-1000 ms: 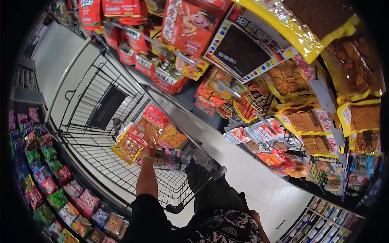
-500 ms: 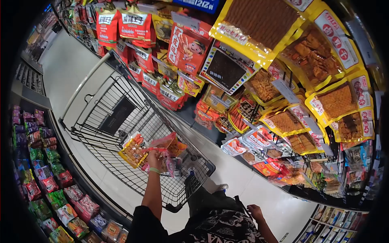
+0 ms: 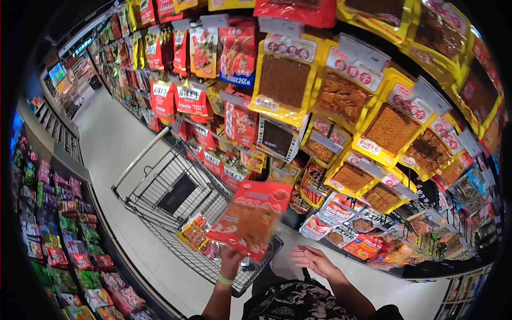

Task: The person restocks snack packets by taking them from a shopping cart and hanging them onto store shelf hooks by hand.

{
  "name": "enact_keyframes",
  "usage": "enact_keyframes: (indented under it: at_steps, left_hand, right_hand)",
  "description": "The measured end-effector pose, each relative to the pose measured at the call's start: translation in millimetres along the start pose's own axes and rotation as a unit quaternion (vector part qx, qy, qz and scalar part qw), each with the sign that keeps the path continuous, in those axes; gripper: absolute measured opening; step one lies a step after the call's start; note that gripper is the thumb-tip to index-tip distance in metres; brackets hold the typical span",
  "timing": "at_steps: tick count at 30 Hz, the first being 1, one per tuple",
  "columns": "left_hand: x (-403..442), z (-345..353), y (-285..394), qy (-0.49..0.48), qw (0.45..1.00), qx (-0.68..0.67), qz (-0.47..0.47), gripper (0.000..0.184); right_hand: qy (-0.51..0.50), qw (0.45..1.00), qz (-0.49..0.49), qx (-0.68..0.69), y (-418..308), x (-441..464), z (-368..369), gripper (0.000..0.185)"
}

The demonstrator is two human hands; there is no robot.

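Note:
My left hand (image 3: 231, 261), with a pale band at the wrist, grips the lower edge of a red snack packet (image 3: 249, 216) with a clear window showing brownish food. The packet is held up over the near end of the shopping cart (image 3: 154, 205). To the right, my right hand (image 3: 314, 260) is empty, fingers stretched out and palm partly turned up, apart from the packet. Inside the cart lies a yellow-edged snack packet (image 3: 194, 233), with other packets partly hidden behind the red one.
On the right, a tall rack carries hanging snack packets, among them a large yellow-edged packet (image 3: 284, 77) and red pouches (image 3: 192, 101). A low shelf of small colourful bags (image 3: 80, 260) runs along the left. The pale aisle floor (image 3: 109, 128) stretches ahead beyond the cart.
My left hand has lifted the red packet up out of the cart. My right hand has risen from beside the body and opened. The view has tilted up towards the rack.

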State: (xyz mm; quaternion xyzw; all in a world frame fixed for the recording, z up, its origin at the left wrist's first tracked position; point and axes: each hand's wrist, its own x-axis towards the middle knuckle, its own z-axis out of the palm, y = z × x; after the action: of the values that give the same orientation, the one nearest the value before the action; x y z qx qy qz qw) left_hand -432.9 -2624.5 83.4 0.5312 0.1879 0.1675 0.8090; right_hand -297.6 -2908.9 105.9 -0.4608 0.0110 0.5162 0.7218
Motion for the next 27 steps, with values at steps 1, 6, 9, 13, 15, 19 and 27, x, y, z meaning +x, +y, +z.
enact_keyframes:
  at_steps: [1,6,9,13,15,19,27]
  left_hand:
    - [-7,14,11,-0.051,0.997,0.056,-0.034,0.011]
    - [-18,74,5,-0.28,0.899,0.305,0.144,0.022]
    - [-19,96,-3,-0.313,0.894,0.306,0.093,0.028]
    - [17,62,-57,-0.373,0.861,0.339,-0.075,0.035]
    - [32,62,-63,-0.345,0.9,0.247,-0.097,0.036]
    - [63,92,-40,-0.317,0.922,0.093,-0.201,0.034]
    - [50,203,3,-0.473,0.835,0.207,-0.189,0.033]
  right_hand:
    - [-0.049,0.995,-0.023,0.082,-5,-1,10,0.05]
    - [0.079,0.969,-0.144,0.185,-23,-8,34,0.041]
    - [0.208,0.944,-0.205,0.155,-8,-9,12,0.022]
    - [0.254,0.913,-0.305,0.094,-25,-41,13,0.026]
    - [0.249,0.912,-0.315,0.08,-30,-62,12,0.026]
    - [0.25,0.898,-0.341,0.122,-25,-90,5,0.025]
    - [0.286,0.879,-0.354,0.139,0,-135,-19,0.021]
